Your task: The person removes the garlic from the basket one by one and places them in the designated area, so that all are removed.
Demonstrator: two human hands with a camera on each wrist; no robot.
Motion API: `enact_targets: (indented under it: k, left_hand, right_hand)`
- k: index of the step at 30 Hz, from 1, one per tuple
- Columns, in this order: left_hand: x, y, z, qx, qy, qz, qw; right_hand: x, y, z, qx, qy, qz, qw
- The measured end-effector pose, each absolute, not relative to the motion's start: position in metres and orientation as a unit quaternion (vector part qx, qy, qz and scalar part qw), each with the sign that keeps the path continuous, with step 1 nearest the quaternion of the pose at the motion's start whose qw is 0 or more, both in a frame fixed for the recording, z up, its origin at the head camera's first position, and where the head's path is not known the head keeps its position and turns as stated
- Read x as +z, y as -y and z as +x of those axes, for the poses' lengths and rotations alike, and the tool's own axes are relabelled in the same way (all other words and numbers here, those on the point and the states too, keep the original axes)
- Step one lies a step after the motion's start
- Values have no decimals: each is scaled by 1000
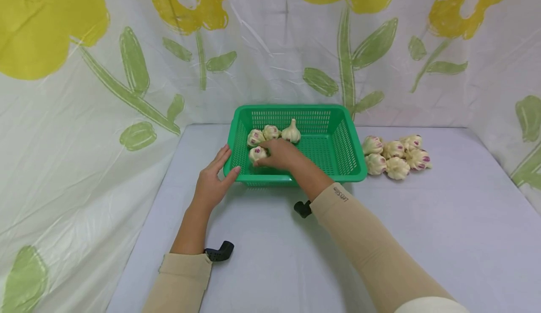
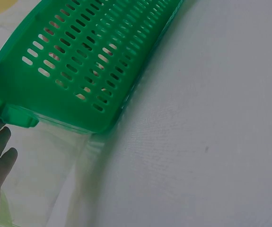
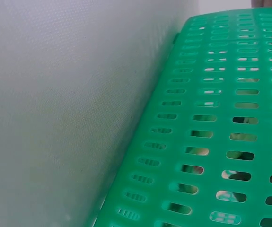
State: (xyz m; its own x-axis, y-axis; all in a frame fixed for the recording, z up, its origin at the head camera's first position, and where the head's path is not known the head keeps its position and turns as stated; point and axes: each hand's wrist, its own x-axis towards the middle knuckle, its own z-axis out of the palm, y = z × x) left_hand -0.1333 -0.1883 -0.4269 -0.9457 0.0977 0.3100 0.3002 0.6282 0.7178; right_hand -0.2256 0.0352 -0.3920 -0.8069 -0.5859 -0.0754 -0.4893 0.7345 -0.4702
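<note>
A green plastic basket (image 1: 296, 178) with slotted walls stands on the table. My right hand (image 1: 280, 155) reaches over its front rim, thumb and fingers about a garlic bulb (image 1: 257, 153) in the left part of the basket. Right behind that bulb lie two more garlic bulbs, and a paler one with an upright stem (image 1: 291, 132) sits to their right. At the basket's front left corner, my left hand (image 1: 212, 181) touches the rim with fingers extended and thumb spread. Only slotted basket wall shows in the right wrist view, hiding most of that hand.
To the right of the basket, several garlic bulbs (image 1: 397, 168) lie grouped on the white table (image 1: 422, 233). A white curtain (image 1: 270, 64) with yellow flowers hangs behind the table and along its left side. Small black devices (image 1: 220, 252) are worn on both wrists.
</note>
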Motion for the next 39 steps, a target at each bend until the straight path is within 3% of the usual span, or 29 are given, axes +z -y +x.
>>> enact_targets:
  k: [20, 27, 34, 39]
  left_hand:
    - [-430, 190, -135, -416, 893, -116, 127]
    - [-431, 191, -136, -423, 890, -116, 122]
    - [-430, 191, -134, -425, 890, -114, 115]
    - [-428, 191, -134, -423, 892, -113, 110]
  right_hand:
    - [-386, -35, -224, -266, -919, -284, 60]
    - [-383, -39, -221, -293, -916, -273, 18]
    - [-377, -46, -213, -313, -908, -271, -60]
    - [-370, -58, -206, -335, -908, -243, -68]
